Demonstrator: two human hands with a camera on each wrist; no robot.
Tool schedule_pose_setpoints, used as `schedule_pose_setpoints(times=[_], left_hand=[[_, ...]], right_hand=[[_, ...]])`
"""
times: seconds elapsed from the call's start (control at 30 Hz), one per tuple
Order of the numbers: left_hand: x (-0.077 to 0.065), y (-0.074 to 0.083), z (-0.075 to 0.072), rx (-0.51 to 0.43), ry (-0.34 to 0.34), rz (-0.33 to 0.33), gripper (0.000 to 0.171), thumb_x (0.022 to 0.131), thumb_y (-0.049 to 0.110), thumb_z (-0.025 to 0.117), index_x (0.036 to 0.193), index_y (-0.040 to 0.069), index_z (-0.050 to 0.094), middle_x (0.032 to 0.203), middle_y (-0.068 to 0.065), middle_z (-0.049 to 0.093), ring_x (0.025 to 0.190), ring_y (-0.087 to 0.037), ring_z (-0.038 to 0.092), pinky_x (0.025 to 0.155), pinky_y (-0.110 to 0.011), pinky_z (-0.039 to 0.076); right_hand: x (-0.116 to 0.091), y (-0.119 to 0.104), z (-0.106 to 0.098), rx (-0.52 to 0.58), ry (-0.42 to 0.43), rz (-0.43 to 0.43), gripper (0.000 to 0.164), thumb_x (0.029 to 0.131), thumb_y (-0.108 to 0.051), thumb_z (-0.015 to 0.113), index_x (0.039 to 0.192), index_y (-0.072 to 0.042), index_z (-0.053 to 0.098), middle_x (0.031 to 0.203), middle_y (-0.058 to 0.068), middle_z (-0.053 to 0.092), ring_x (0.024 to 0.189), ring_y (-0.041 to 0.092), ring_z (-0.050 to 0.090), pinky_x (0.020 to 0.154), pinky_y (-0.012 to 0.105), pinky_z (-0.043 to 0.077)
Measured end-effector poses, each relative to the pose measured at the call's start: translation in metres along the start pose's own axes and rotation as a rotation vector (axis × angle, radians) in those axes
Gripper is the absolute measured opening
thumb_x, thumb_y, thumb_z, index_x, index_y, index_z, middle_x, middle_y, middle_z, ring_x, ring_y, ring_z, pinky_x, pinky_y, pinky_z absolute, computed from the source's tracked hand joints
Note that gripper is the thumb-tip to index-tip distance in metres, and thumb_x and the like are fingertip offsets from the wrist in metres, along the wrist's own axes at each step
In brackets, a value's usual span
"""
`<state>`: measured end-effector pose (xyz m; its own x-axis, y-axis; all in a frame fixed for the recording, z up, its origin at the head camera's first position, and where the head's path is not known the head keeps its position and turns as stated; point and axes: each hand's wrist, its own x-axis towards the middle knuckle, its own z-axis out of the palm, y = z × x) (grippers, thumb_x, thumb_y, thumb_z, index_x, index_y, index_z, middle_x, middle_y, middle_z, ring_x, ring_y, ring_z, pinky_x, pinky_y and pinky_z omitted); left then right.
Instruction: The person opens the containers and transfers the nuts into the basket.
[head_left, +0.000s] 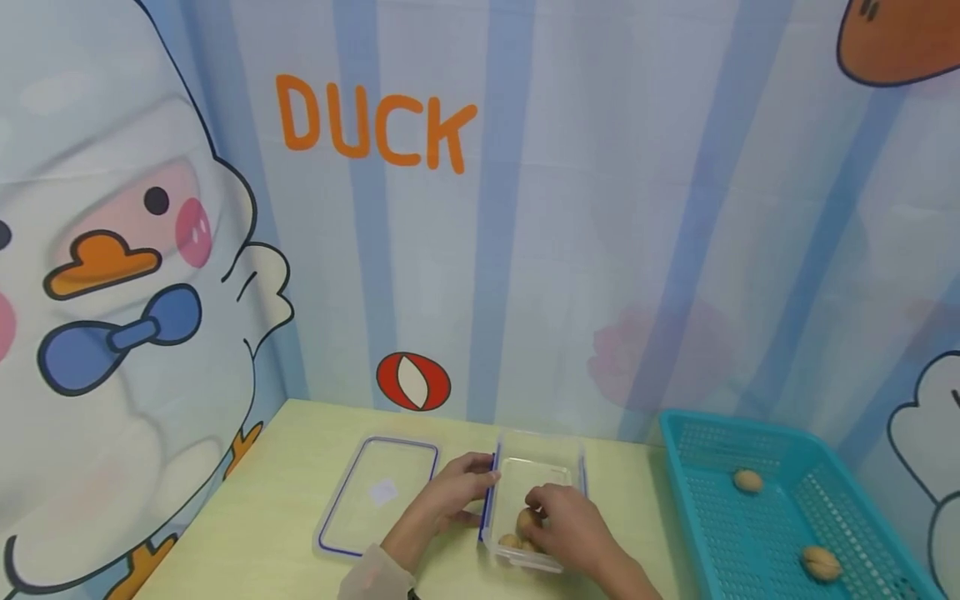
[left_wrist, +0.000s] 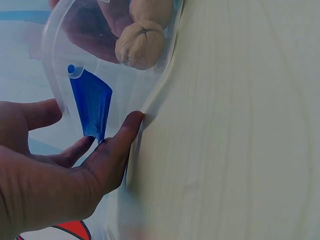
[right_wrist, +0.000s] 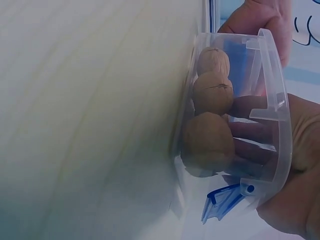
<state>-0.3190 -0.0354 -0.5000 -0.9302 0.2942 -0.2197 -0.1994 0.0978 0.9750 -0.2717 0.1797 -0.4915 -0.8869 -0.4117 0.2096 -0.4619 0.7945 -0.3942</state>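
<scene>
A clear plastic box [head_left: 534, 475] with blue side latches stands without its lid on the table. Several walnuts [head_left: 510, 542] lie at its near end; the right wrist view shows three walnuts [right_wrist: 212, 93] in a row through the wall. Down inside the box, my right hand [head_left: 573, 521] holds a walnut [head_left: 528, 523] in its fingertips; the far side of that grasp is partly hidden. My left hand [head_left: 453, 492] rests against the left wall, its fingers spread from the rim to near the table. In the left wrist view, they surround a blue latch [left_wrist: 91, 102] that hangs down.
Left of the box lies its clear lid [head_left: 352, 500] with a blue seal. On the right stands a turquoise basket [head_left: 690, 508] holding a walnut [head_left: 747, 481] and another walnut [head_left: 821, 564] nearer the front. A duck-printed curtain [head_left: 600, 208] closes off the table's back.
</scene>
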Motion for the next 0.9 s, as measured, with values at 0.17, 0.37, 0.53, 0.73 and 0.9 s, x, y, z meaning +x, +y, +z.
schedule_pose_setpoints(times=[0.17,0.37,0.53,0.73,0.9], left_hand=[[0.000,0.000,-0.001,0.001,-0.002,0.002,0.055,0.105,0.022,0.066,0.152,0.000,0.049,0.143,-0.017,0.060,0.122,-0.036,0.064,0.083,-0.052,0.062],[0.000,0.000,-0.002,0.002,0.002,-0.011,0.056,0.105,0.023,0.067,0.153,0.000,0.049,0.144,-0.017,0.059,0.123,-0.036,0.064,0.083,-0.053,0.061],[-0.001,0.001,-0.002,0.006,0.005,-0.006,0.056,0.105,0.023,0.067,0.153,-0.001,0.048,0.144,-0.018,0.059,0.123,-0.037,0.064,0.084,-0.053,0.061],[0.002,-0.002,-0.001,0.006,0.003,0.000,0.055,0.105,0.022,0.067,0.152,-0.001,0.049,0.143,-0.017,0.060,0.122,-0.034,0.065,0.083,-0.052,0.061],[0.002,-0.003,-0.001,0.005,0.008,0.001,0.056,0.105,0.023,0.067,0.152,-0.001,0.049,0.143,-0.016,0.060,0.121,-0.034,0.065,0.082,-0.051,0.061]], right_hand=[[0.001,0.000,0.000,-0.019,0.004,-0.010,0.013,0.089,-0.017,0.083,0.098,-0.010,0.077,0.089,-0.001,0.072,0.080,0.016,0.069,0.069,0.035,0.058],[-0.001,-0.001,0.002,-0.004,0.028,-0.021,0.017,0.089,-0.017,0.083,0.101,-0.009,0.076,0.090,-0.003,0.067,0.079,0.014,0.066,0.068,0.032,0.056],[-0.003,-0.004,0.001,-0.034,0.079,-0.061,0.022,0.087,-0.013,0.086,0.105,-0.008,0.074,0.091,-0.006,0.059,0.077,0.008,0.057,0.068,0.030,0.053],[-0.004,-0.005,-0.002,-0.091,0.138,-0.140,0.022,0.088,-0.013,0.087,0.104,-0.009,0.072,0.094,-0.005,0.059,0.080,0.007,0.056,0.069,0.030,0.055],[-0.007,-0.008,-0.013,-0.033,0.164,-0.169,0.020,0.089,-0.011,0.086,0.099,-0.012,0.069,0.091,-0.007,0.058,0.079,0.008,0.056,0.068,0.027,0.053]])
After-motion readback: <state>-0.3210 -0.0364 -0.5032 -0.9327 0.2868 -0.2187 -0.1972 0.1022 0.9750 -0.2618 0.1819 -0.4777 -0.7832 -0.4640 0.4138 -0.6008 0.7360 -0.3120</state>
